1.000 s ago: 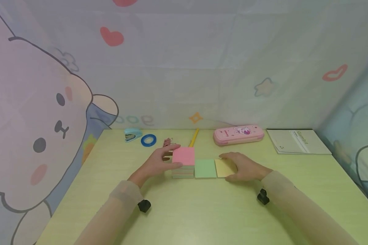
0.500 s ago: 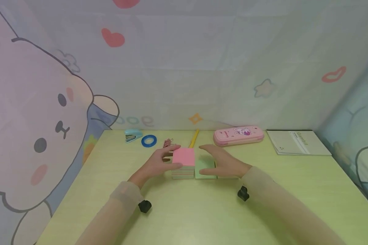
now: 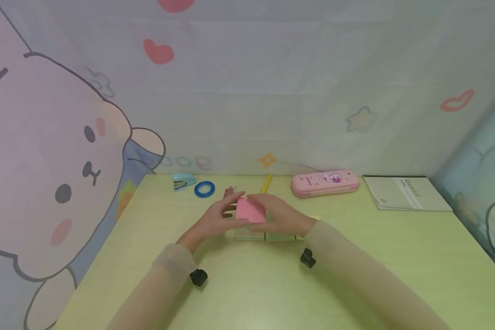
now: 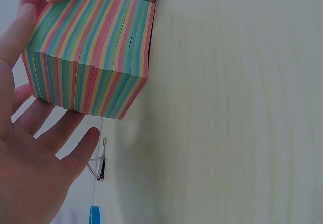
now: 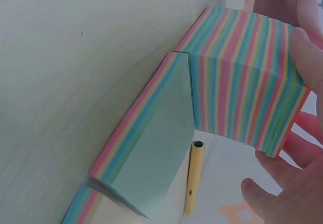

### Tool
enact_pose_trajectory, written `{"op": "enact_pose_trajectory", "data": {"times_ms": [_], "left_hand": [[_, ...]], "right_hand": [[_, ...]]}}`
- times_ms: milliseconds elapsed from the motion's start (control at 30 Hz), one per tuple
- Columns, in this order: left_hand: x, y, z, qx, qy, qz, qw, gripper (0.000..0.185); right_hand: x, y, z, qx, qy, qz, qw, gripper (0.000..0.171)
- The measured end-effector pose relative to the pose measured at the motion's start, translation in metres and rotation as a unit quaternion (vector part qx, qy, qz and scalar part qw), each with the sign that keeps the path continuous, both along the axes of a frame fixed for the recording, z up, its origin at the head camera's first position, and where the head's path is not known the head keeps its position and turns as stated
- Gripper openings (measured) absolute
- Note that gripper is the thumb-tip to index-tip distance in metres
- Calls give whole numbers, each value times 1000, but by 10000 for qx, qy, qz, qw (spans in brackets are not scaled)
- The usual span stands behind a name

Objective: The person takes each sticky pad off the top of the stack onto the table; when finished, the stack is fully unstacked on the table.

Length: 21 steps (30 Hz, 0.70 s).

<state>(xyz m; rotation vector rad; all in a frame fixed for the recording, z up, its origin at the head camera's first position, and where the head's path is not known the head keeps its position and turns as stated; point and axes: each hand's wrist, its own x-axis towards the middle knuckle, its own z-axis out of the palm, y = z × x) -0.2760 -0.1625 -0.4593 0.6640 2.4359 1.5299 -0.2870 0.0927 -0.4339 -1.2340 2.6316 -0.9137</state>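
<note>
Fingers of both hands close on the tall striped sticky-note block at mid-counter: the left hand cups its left side, thumb on the pink top, while the right hand curls over from the right. Sheets could shear or fan out if the pinch falls on the top layers only (the stack already shows splits between pads). A thinner green-topped pad butts against the block's right side, so it may get dragged along. Behind lie a yellow pen, binder clip, blue tape roll, stapler, pink pencil case and booklet.
</note>
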Motion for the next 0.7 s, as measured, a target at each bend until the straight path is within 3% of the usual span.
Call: {"op": "enact_pose_trajectory", "data": {"times_ms": [200,333,700], "left_hand": [[-1,-1,0,-154,107,-39,9998,78],[0,0,-3,-186,-88,82,9998,75],[3,0,-9,246,-390,137,9988,76]], "right_hand": [[1,11,-1,65,179,-220,9996,81],[4,29,0,-24,30,-389,9992,79],[11,120,-8,-136,8,-1055,9943,81]]}}
